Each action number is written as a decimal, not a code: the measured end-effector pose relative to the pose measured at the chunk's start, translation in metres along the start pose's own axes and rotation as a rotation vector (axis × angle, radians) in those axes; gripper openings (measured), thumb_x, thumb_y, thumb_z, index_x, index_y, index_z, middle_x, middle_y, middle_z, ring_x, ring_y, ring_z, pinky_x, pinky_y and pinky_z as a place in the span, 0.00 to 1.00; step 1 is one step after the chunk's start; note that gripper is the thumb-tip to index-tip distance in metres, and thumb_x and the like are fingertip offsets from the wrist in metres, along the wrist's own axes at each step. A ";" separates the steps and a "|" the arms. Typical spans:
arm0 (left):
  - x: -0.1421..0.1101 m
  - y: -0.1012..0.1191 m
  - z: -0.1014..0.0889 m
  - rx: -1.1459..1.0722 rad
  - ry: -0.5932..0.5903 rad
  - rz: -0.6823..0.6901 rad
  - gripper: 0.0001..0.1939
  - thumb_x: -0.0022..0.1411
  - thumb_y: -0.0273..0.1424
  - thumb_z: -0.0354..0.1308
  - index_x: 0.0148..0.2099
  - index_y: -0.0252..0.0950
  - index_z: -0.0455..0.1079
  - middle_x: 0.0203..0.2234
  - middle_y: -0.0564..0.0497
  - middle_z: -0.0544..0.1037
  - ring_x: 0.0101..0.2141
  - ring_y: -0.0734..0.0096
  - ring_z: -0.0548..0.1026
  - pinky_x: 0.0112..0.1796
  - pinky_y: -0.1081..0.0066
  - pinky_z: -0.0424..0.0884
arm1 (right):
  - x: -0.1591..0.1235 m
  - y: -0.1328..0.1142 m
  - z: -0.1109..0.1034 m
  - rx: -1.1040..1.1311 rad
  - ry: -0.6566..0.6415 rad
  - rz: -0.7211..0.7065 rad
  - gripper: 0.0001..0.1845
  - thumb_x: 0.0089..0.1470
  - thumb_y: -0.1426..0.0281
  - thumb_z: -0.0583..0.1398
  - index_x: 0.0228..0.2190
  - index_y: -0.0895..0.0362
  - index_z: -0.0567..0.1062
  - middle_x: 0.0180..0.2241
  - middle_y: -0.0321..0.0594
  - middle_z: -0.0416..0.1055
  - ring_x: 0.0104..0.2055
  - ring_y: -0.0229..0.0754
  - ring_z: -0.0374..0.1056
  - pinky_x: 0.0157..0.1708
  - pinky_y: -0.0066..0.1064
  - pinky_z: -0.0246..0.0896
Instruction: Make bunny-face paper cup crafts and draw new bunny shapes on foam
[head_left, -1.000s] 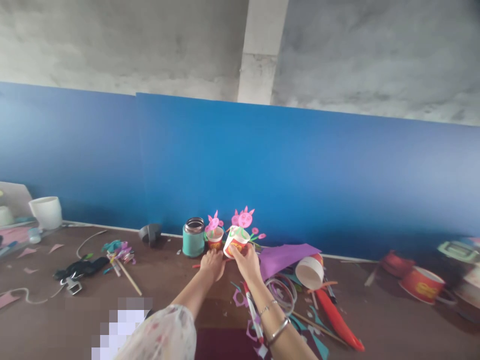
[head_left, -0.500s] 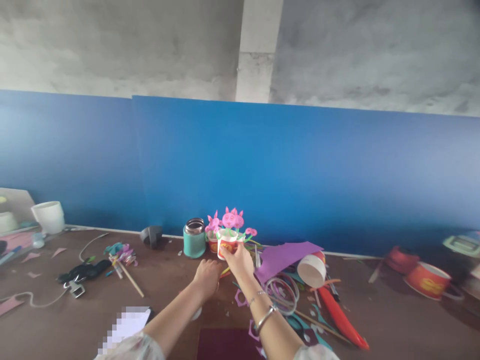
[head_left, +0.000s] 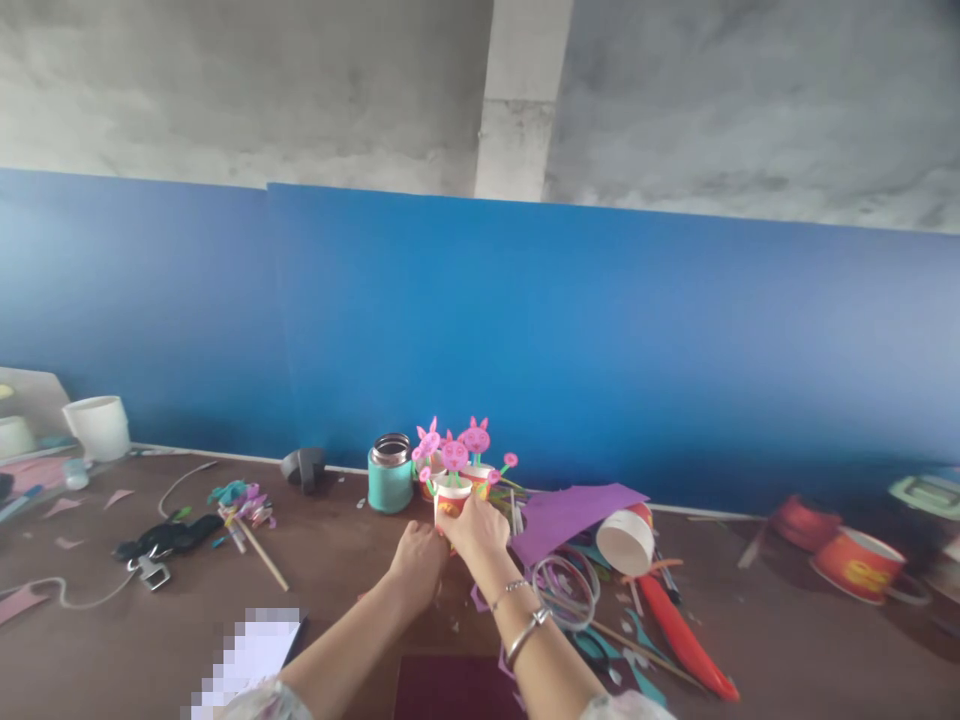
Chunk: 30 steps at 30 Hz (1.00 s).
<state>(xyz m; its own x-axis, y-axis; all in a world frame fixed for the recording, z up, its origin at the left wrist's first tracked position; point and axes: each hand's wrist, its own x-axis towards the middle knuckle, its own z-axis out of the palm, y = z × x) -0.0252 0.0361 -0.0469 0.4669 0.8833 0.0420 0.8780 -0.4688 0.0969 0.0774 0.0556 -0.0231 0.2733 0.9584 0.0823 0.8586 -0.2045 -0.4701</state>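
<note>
My right hand is closed around a small red and white paper cup that has pink paper flowers on green stems standing in it. My left hand is curled just left of and below that cup, its fingers bent; whether it touches the cup is hidden. Two more flower cups stand just behind, beside a teal jar with a metal rim. All stand on a brown table in front of a blue wall panel.
Purple paper, a tipped paper cup, a clear tape ring, a red tool and paper scraps lie to the right. Left are black clips, sticks and a white bucket. Red paper bowls sit far right.
My right hand has drawn the flower cup nearer to me, in front of the other two cups. My left hand has come up close beside it.
</note>
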 end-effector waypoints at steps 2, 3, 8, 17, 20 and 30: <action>-0.001 0.002 0.000 0.002 0.001 -0.002 0.17 0.48 0.20 0.56 0.42 0.34 0.73 0.38 0.37 0.78 0.43 0.52 0.72 0.44 0.60 0.62 | 0.000 0.000 0.000 -0.006 -0.017 -0.007 0.24 0.43 0.53 0.60 0.33 0.60 0.75 0.34 0.57 0.76 0.40 0.59 0.72 0.39 0.42 0.63; -0.002 0.003 -0.001 0.005 0.004 -0.005 0.18 0.49 0.20 0.55 0.44 0.33 0.72 0.39 0.37 0.77 0.44 0.52 0.72 0.45 0.60 0.62 | -0.001 0.001 0.000 -0.008 -0.023 -0.011 0.25 0.42 0.52 0.61 0.34 0.60 0.74 0.35 0.57 0.76 0.41 0.59 0.72 0.39 0.42 0.63; -0.006 0.006 -0.007 0.025 0.008 -0.046 0.19 0.50 0.19 0.54 0.46 0.29 0.72 0.41 0.31 0.76 0.45 0.48 0.71 0.45 0.57 0.61 | -0.006 0.006 -0.001 -0.016 -0.051 -0.037 0.28 0.42 0.50 0.61 0.35 0.62 0.74 0.37 0.59 0.75 0.42 0.59 0.72 0.38 0.42 0.63; -0.007 0.009 -0.011 0.020 -0.030 -0.067 0.12 0.51 0.22 0.59 0.41 0.33 0.74 0.36 0.36 0.78 0.42 0.50 0.74 0.44 0.59 0.63 | -0.005 0.009 0.004 -0.038 -0.086 -0.046 0.25 0.43 0.53 0.62 0.36 0.60 0.73 0.38 0.57 0.75 0.42 0.56 0.72 0.38 0.40 0.63; -0.008 0.009 -0.014 0.047 -0.053 -0.065 0.16 0.50 0.19 0.58 0.43 0.30 0.73 0.37 0.35 0.78 0.42 0.50 0.75 0.43 0.60 0.64 | -0.005 0.010 0.003 -0.048 -0.098 -0.044 0.25 0.43 0.53 0.61 0.37 0.60 0.73 0.39 0.56 0.75 0.43 0.55 0.72 0.39 0.39 0.63; -0.015 0.017 -0.031 0.166 0.020 -0.013 0.11 0.56 0.17 0.51 0.35 0.30 0.74 0.29 0.36 0.78 0.37 0.52 0.75 0.39 0.60 0.61 | 0.000 0.011 -0.003 -0.044 -0.142 -0.077 0.21 0.48 0.56 0.59 0.38 0.60 0.72 0.41 0.54 0.74 0.45 0.53 0.70 0.41 0.36 0.61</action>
<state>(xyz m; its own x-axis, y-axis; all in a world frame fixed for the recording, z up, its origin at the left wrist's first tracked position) -0.0208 0.0148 -0.0153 0.4545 0.8886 0.0619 0.8902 -0.4506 -0.0678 0.0883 0.0532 -0.0260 0.1445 0.9895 -0.0096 0.8937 -0.1347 -0.4280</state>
